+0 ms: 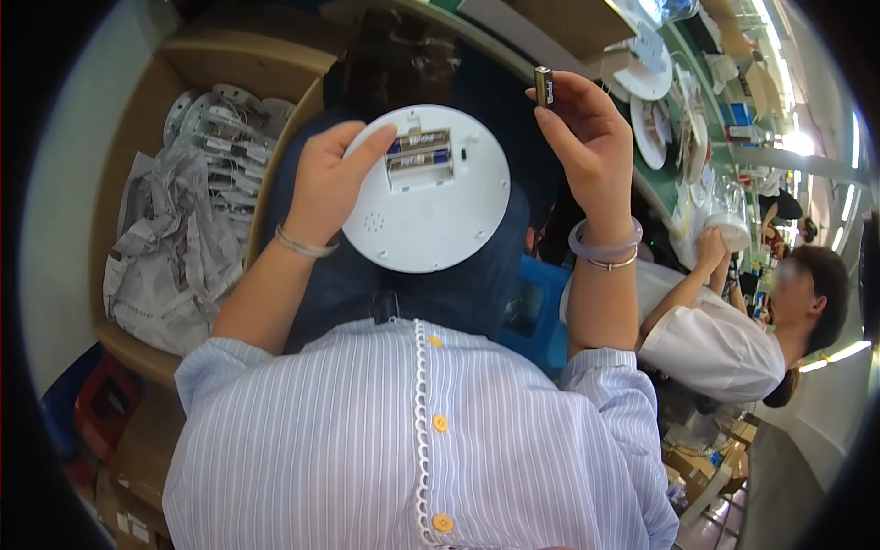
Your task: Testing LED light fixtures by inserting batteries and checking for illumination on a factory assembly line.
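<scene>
Crowded workroom all around, with an open carton point(243, 57) at left and a green bench point(658, 188) at right. Nearest, above the lap: white disc point(426, 225), back face up, clasped at its upper-left rim by the left hand point(325, 179), thumb on top, fingers hidden underneath. Seated in the disc's recess, two batteries point(423, 141), with a bare strip just below. Pinched upright between right hand's point(591, 137) thumb and fingers, well apart from the disc, a loose battery point(544, 89). Probably midway through filling the recess; seems to call for a leftward swing, laying flat and matching ends. Tight at the recess walls, open between hands; hemmed by carton edge beside left wrist, bench edge near right. Farther off, seated at right, a co-worker point(715, 362).
</scene>
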A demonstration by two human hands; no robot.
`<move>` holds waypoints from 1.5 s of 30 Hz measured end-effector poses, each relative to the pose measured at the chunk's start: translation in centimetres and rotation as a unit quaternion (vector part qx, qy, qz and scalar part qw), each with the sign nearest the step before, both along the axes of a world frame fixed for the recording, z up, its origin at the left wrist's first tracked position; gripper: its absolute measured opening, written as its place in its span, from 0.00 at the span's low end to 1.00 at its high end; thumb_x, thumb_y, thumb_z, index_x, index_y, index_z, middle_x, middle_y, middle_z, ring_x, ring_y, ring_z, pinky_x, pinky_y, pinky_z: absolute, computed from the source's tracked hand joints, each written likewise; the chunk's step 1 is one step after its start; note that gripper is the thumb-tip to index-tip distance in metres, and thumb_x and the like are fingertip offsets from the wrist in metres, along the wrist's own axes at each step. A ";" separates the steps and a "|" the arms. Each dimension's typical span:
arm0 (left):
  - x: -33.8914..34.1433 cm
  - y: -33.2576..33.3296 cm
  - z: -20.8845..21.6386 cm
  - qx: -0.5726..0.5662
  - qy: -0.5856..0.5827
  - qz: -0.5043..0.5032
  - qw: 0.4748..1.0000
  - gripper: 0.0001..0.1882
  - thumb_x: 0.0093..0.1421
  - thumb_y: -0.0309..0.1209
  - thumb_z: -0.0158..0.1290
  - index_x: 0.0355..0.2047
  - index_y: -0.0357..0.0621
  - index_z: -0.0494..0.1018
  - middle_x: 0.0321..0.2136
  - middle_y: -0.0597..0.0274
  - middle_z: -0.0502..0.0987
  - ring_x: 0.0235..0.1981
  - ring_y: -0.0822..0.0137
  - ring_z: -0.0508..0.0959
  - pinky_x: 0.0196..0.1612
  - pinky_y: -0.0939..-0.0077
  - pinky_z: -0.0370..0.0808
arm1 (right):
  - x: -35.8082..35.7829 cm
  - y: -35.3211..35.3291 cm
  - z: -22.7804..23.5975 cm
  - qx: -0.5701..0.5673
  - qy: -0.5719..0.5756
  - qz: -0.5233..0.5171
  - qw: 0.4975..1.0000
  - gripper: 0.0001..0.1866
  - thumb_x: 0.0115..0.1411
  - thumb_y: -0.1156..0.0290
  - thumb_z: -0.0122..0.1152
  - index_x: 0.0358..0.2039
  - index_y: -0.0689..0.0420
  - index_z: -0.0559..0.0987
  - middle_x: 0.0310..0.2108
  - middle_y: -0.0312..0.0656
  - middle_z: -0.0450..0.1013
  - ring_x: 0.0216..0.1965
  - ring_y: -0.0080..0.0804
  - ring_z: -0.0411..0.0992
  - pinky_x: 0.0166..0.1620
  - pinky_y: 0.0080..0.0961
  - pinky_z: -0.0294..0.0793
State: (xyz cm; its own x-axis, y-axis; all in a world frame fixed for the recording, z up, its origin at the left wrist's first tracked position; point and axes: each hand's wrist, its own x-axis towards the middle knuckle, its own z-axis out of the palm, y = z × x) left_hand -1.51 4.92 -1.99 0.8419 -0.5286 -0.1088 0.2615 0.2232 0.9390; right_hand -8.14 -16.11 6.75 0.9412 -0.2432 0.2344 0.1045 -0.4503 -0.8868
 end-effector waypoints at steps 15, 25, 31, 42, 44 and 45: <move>-1.9 -0.9 1.1 0.028 -0.021 -0.047 0.998 0.12 0.53 0.35 0.50 0.24 0.36 0.72 0.17 0.67 0.72 0.16 0.82 0.69 0.18 0.91 0.64 | -5.8 5.7 -1.2 -0.241 -0.006 0.074 0.968 0.10 0.44 0.78 0.56 0.30 0.60 0.73 0.29 0.42 0.68 0.32 0.36 0.67 0.34 0.25 0.68; -1.9 -1.5 0.8 0.034 -0.067 -0.040 0.996 0.12 0.52 0.35 0.50 0.21 0.37 0.72 0.15 0.69 0.71 0.16 0.84 0.67 0.17 0.90 0.61 | -5.0 8.0 -2.2 -0.325 -0.075 0.067 0.941 0.09 0.42 0.77 0.59 0.26 0.59 0.70 0.29 0.41 0.69 0.31 0.36 0.68 0.33 0.26 0.68; -1.5 -1.0 0.5 0.042 -0.088 -0.044 0.994 0.12 0.51 0.34 0.52 0.19 0.37 0.71 0.14 0.70 0.69 0.16 0.84 0.65 0.17 0.90 0.60 | -4.3 9.2 -3.5 -0.379 -0.119 0.084 0.914 0.10 0.38 0.77 0.59 0.25 0.57 0.72 0.29 0.40 0.70 0.31 0.33 0.68 0.33 0.24 0.68; -1.0 -0.6 0.2 0.023 0.050 -0.097 0.994 0.10 0.49 0.32 0.54 0.26 0.38 0.72 0.20 0.63 0.74 0.20 0.79 0.72 0.22 0.88 0.68 | -4.2 9.5 -3.9 -0.350 -0.093 0.102 0.926 0.15 0.41 0.77 0.58 0.33 0.57 0.72 0.34 0.43 0.68 0.35 0.36 0.67 0.39 0.26 0.68; -0.8 -0.4 0.1 -0.013 0.044 -0.091 0.995 0.10 0.48 0.31 0.55 0.27 0.37 0.72 0.21 0.62 0.74 0.21 0.77 0.73 0.22 0.88 0.69 | -4.7 8.6 -2.7 -0.341 -0.138 0.086 0.926 0.17 0.41 0.76 0.59 0.36 0.56 0.71 0.38 0.45 0.65 0.40 0.39 0.64 0.43 0.29 0.65; -0.7 -0.3 0.2 -0.013 0.044 -0.091 0.995 0.10 0.48 0.31 0.55 0.27 0.37 0.72 0.21 0.62 0.74 0.21 0.77 0.73 0.22 0.88 0.69 | -5.7 7.8 -2.3 -0.357 -0.111 0.035 0.927 0.20 0.39 0.77 0.59 0.37 0.57 0.70 0.43 0.48 0.61 0.45 0.41 0.60 0.45 0.31 0.61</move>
